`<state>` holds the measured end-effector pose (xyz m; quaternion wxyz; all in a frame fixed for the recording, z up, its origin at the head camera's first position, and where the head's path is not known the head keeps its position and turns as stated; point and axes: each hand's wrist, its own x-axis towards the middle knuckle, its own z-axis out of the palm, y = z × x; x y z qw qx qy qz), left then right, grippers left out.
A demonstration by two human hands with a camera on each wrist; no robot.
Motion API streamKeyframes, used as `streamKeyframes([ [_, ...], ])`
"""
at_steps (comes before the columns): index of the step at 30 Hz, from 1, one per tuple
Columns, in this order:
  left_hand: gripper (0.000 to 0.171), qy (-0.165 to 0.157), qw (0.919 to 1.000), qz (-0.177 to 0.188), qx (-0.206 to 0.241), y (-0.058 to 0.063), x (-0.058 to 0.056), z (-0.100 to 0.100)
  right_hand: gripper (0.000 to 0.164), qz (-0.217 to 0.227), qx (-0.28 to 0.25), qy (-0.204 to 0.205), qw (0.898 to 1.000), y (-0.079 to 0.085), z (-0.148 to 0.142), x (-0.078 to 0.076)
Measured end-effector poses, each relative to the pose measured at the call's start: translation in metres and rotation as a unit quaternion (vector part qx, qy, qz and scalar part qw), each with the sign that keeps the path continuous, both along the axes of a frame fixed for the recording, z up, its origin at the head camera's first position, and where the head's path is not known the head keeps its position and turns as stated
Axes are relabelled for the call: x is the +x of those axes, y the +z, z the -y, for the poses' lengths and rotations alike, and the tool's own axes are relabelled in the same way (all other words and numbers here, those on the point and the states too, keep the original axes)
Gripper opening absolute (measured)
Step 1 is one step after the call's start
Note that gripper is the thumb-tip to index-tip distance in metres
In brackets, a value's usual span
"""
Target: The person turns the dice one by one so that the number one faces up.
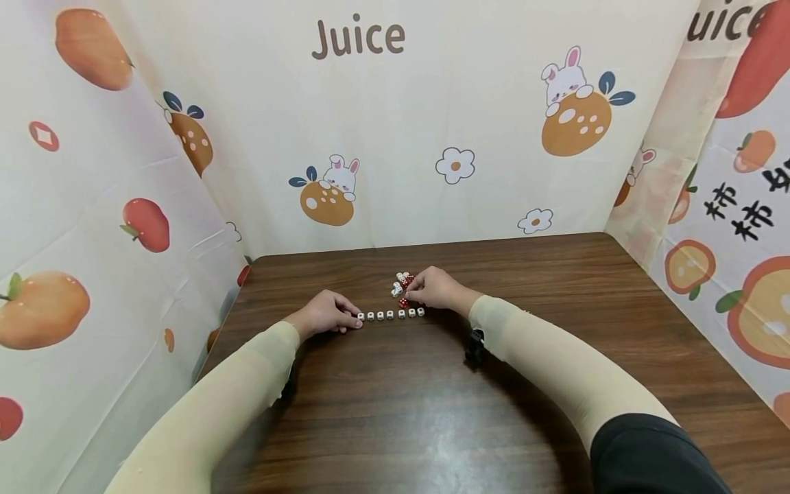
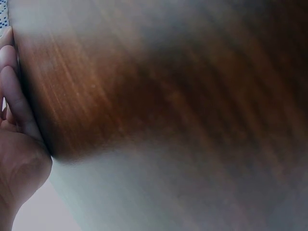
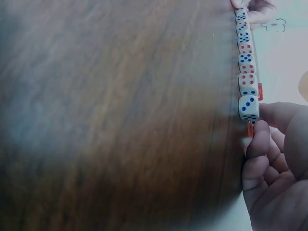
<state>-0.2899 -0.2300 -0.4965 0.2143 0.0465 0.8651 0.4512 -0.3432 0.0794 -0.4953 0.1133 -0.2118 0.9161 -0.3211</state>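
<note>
A row of several small white dice (image 1: 390,315) with blue and red pips runs across the table. At its left end, my left hand (image 1: 327,312) pinches the end white die (image 1: 361,317) between thumb and index finger. Behind the row's right part, next to a small cluster of red and white dice (image 1: 397,289), is my right hand (image 1: 437,289). Its thumb and bent fingers meet around a die, mostly hidden by the fingertips; I cannot tell its colour. Just below those fingertips lies a red die (image 1: 403,302). In the right wrist view the row's nearest die (image 3: 249,107) overlaps the thumb tip.
The brown wood-grain table (image 1: 395,391) stretches around the dice on all sides. Fruit-printed cloth (image 1: 395,137) hangs behind it and on both sides. A small black device (image 1: 474,346) hangs under the right wrist.
</note>
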Motion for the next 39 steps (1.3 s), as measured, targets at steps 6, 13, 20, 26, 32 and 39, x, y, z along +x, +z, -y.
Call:
streamKeyframes([
  [6, 0.025, -0.002, 1.0, -0.002, 0.001, -0.001, 0.0, 0.0, 0.01, -0.007, 0.001, 0.0, 1.0, 0.0, -0.001, 0.0],
  [13, 0.026, -0.003, 1.0, 0.0, 0.002, 0.0, 0.0, 0.0, 0.012, -0.022, 0.018, 0.0, 1.0, -0.002, -0.002, 0.0],
  [20, 0.026, -0.004, 1.0, -0.006, 0.003, 0.0, 0.0, 0.0, 0.014, -0.017, 0.009, -0.009, 1.0, -0.003, -0.004, 0.0],
  [26, 0.026, -0.007, 0.9999, -0.009, 0.001, -0.002, 0.0, 0.0, 0.01, -0.007, 0.004, -0.016, 1.0, -0.003, -0.008, 0.001],
  [32, 0.024, -0.004, 1.0, -0.007, 0.002, -0.001, 0.0, 0.0, 0.011, 0.016, -0.017, -0.027, 0.999, -0.001, -0.015, 0.004],
  [39, 0.025, -0.005, 1.0, -0.008, 0.003, 0.001, 0.0, 0.001, 0.009, 0.035, -0.035, -0.04, 0.998, -0.001, -0.024, 0.006],
])
